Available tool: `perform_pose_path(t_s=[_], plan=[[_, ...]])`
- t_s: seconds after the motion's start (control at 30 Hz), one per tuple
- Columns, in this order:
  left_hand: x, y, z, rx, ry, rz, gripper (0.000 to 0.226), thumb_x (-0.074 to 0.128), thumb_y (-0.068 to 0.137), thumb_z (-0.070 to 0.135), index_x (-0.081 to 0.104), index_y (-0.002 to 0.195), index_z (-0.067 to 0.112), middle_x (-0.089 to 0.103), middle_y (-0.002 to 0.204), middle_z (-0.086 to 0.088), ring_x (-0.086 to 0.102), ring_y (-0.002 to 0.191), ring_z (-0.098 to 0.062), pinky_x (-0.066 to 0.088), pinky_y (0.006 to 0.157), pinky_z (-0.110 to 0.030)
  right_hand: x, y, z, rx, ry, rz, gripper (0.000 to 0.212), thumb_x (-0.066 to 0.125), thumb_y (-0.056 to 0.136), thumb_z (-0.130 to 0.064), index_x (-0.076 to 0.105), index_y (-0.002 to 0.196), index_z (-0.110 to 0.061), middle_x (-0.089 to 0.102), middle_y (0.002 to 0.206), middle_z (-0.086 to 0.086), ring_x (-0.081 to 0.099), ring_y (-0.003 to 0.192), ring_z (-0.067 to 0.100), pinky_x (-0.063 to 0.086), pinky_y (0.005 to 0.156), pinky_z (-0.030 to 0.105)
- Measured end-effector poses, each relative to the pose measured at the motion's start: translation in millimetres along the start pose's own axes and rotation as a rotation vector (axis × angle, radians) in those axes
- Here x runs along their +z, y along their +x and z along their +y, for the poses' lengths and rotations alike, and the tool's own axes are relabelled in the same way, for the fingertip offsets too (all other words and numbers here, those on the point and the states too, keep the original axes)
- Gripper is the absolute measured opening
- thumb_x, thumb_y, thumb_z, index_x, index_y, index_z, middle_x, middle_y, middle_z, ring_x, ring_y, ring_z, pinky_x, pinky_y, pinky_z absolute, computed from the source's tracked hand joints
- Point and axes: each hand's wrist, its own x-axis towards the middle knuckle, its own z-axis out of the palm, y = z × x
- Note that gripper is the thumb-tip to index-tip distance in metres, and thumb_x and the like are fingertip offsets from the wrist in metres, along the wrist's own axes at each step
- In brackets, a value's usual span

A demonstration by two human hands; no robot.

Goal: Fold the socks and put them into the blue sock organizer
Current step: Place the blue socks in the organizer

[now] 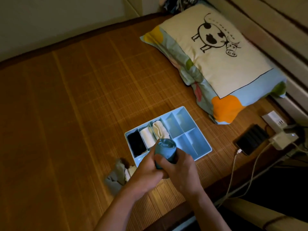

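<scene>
The blue sock organizer [202, 140] lies on the bamboo mat near the bed's right edge. Its left compartments hold a black sock roll [135, 143], a white one [147, 136] and a cream one [160, 130]; the right compartments show bare blue. Above its near side, a rolled grey-blue sock [165, 150] is gripped by both hands. My left hand [146, 172] wraps it from the left, my right hand [180, 172] from the right. A loose heap of grey and pale socks [118, 174] lies on the mat left of my left wrist.
A pillow with a cow drawing [218, 54] lies at the far right by the headboard. A phone on a charging cable [251, 139], a white adapter [282, 139] and cords sit at the bed's right edge. The bamboo mat [66, 114] stretches left.
</scene>
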Motion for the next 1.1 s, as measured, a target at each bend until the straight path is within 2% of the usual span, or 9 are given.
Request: perform_pose_path(t_s=[0.1,0.17,0.33,0.4,0.47,0.57,0.8,0.97,1.1], plan=[[11.3,3.3,2.4,-0.092,-0.02,0.026,0.094,0.078,0.085,-0.001,0.031,0.158,0.035,0.058,0.135,0.019,0.064,0.106,0.016,0.055,0.077,-0.013,-14.0,17.7,16.8,0.074,0.052,0.03,0.018,0.078,0.082,-0.03,0.068,0.079,-0.015,0.073,0.068,0.001,0.07,0.061,0.016,0.058,0.056,0.037],[14.8,6.6,1.0,-0.152,0.004,0.076,0.098,0.084,0.085,0.022,0.024,0.16,0.039,0.046,0.151,0.019,0.052,0.122,0.014,0.049,0.091,-0.016,-24.2,34.6,29.5,0.116,0.058,0.113,0.016,0.08,0.082,-0.028,0.068,0.077,-0.019,0.072,0.066,-0.007,0.067,0.061,0.009,0.053,0.052,0.022],[16.8,23.8,-1.8,-0.232,-0.046,0.268,0.075,0.079,0.086,0.043,0.039,0.149,0.05,0.053,0.137,0.02,0.053,0.12,0.005,0.045,0.078,-0.013,-35.3,95.5,49.9,0.148,-0.113,0.188,0.031,0.085,0.078,-0.035,0.067,0.073,-0.009,0.068,0.076,0.008,0.063,0.069,0.022,0.049,0.058,0.029],[13.2,33.2,-7.1,-0.243,-0.087,0.333,0.069,0.076,0.088,0.042,0.042,0.148,0.048,0.057,0.129,0.022,0.058,0.121,-0.002,0.047,0.073,-0.011,-31.0,121.7,51.6,0.147,-0.205,0.152,0.032,0.084,0.078,-0.035,0.069,0.075,-0.008,0.067,0.071,0.005,0.061,0.063,0.02,0.04,0.049,0.018],[9.9,42.0,-11.4,-0.248,-0.12,0.36,0.065,0.074,0.09,0.04,0.044,0.147,0.046,0.053,0.114,0.032,0.059,0.126,-0.011,0.051,0.088,-0.023,-24.1,145.2,48.8,0.136,-0.29,0.112,0.031,0.082,0.079,-0.035,0.069,0.082,-0.007,0.069,0.075,0.006,0.064,0.066,0.02,0.042,0.049,0.016],[4.4,55.6,-15.1,-0.251,-0.149,0.377,0.055,0.072,0.093,0.034,0.048,0.14,0.046,0.054,0.117,0.03,0.055,0.125,-0.012,0.045,0.109,-0.038,-10.4,177.1,45.8,0.132,-0.448,0.052,0.04,0.077,0.083,-0.035,0.066,0.103,-0.001,0.069,0.098,0.015,0.067,0.089,0.03,0.057,0.075,0.038],[-10.3,78.8,-7.0,-0.257,-0.233,0.415,0.042,0.07,0.095,0.022,0.055,0.129,0.041,0.055,0.11,0.032,0.054,0.1,0.009,0.045,0.099,-0.031,14.0,214.0,43.2,0.081,-0.783,-0.044,0.038,0.062,0.097,-0.029,0.054,0.127,-0.006,0.064,0.121,0.013,0.06,0.111,0.029,0.051,0.087,0.037],[-18.5,87.5,-2.7,-0.269,-0.227,0.414,0.044,0.067,0.097,0.011,0.057,0.135,0.03,0.057,0.128,0.013,0.059,0.115,-0.011,0.046,0.105,-0.035,35.8,204.0,50.6,0.031,-1.012,-0.017,0.054,0.061,0.095,-0.006,0.03,0.141,-0.009,0.062,0.122,0.011,0.061,0.108,0.026,0.057,0.079,0.035],[-24.0,89.7,2.0,-0.282,-0.224,0.39,0.041,0.067,0.096,0.008,0.058,0.128,0.032,0.067,0.119,0.011,0.064,0.1,-0.008,0.047,0.099,-0.032,35.9,210.0,53.4,0.048,-1.04,-0.104,0.057,0.06,0.095,-0.001,0.037,0.146,-0.009,0.052,0.135,0.014,0.056,0.12,0.028,0.058,0.088,0.036]])
